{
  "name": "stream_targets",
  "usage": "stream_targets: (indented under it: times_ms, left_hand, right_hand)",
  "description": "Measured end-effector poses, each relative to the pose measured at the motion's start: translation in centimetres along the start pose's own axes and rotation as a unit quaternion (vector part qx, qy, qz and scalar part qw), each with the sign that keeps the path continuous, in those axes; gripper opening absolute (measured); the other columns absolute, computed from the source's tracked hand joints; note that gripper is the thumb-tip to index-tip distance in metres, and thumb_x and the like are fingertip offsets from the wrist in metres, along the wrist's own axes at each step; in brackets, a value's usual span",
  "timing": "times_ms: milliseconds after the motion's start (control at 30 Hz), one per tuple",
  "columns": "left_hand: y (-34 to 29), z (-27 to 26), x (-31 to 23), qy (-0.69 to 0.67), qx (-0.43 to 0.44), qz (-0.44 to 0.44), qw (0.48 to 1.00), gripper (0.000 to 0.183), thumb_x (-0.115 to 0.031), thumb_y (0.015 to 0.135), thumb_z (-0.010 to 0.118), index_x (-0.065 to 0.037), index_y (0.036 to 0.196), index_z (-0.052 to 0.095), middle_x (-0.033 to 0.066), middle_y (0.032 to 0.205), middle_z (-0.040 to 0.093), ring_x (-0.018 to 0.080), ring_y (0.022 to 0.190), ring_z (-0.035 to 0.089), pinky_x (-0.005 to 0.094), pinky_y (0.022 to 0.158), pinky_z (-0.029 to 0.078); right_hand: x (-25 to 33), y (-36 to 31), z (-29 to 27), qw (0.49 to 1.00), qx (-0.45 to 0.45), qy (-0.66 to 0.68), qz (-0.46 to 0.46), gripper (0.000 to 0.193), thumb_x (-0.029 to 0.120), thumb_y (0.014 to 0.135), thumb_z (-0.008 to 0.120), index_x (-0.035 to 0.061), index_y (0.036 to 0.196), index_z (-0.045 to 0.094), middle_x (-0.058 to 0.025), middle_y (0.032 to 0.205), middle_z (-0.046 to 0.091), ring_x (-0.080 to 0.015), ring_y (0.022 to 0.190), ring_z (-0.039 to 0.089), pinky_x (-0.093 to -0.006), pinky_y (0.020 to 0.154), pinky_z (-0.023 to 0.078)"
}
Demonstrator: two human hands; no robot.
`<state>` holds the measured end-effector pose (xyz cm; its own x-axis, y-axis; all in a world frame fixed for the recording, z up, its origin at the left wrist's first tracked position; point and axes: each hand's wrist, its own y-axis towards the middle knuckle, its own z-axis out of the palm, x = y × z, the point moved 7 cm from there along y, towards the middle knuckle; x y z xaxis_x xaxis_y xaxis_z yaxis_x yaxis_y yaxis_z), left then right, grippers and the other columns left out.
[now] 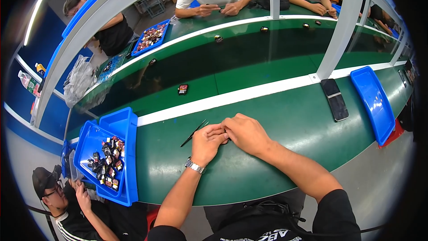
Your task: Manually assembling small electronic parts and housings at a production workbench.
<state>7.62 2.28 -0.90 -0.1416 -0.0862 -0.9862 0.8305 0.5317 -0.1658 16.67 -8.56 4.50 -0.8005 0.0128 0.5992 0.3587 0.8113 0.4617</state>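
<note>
My left hand (208,142) and my right hand (244,133) meet over the green bench (267,169), fingers curled together. Whatever they pinch is small, dark and mostly covered by my fingers, so its kind does not show. A metal-banded watch (195,165) is on my left wrist. Beside my left hand lies a pair of dark tweezers (194,133), flat on the bench and pointing away to the upper right.
At left, blue trays (130,151) hold several small black electronic parts (107,163). A dark phone (334,100) and a blue tray (373,102) lie at right. Beyond the white rail (223,94), one small part (183,89) sits on the green belt. Co-workers sit opposite and at left.
</note>
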Motion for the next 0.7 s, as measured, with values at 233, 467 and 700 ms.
stream_targets:
  times_ms: [233, 467, 700]
  left_hand:
    - [-0.1, 0.0, -0.2, 0.01, -0.004, 0.001, 1.0, 0.028, 0.007, 0.089, 0.07, 0.011, 0.116, 0.065, 0.017, 0.106, 0.073, 0.0184, 0.091, 0.072, 0.0278, 0.078, 0.061]
    - [-0.1, 0.0, -0.2, 0.009, 0.001, -0.005, 1.0, 0.033, 0.004, 0.087, 0.072, 0.01, 0.119, 0.065, 0.0168, 0.107, 0.073, 0.0169, 0.09, 0.072, 0.0272, 0.078, 0.06]
    - [-0.1, 0.0, 0.0, 0.005, -0.001, -0.008, 1.0, 0.033, 0.003, 0.088, 0.073, 0.01, 0.119, 0.065, 0.0166, 0.107, 0.073, 0.0171, 0.09, 0.072, 0.0278, 0.079, 0.061]
  right_hand:
    - [-1.2, 0.5, 0.6, 0.995, 0.04, 0.088, 0.04, 0.016, 0.004, 0.082, 0.07, 0.0038, 0.095, 0.061, -0.01, 0.083, 0.065, -0.0273, 0.081, 0.063, -0.0384, 0.07, 0.052]
    - [-1.1, 0.3, 0.5, 0.996, 0.042, 0.081, 0.002, 0.016, 0.004, 0.084, 0.068, 0.004, 0.093, 0.056, -0.0105, 0.087, 0.06, -0.0256, 0.081, 0.06, -0.0375, 0.073, 0.052]
    - [-1.8, 0.4, 0.7, 0.991, 0.072, 0.103, 0.036, 0.014, 0.004, 0.088, 0.066, 0.0033, 0.097, 0.055, -0.009, 0.087, 0.059, -0.0235, 0.08, 0.061, -0.0354, 0.072, 0.052]
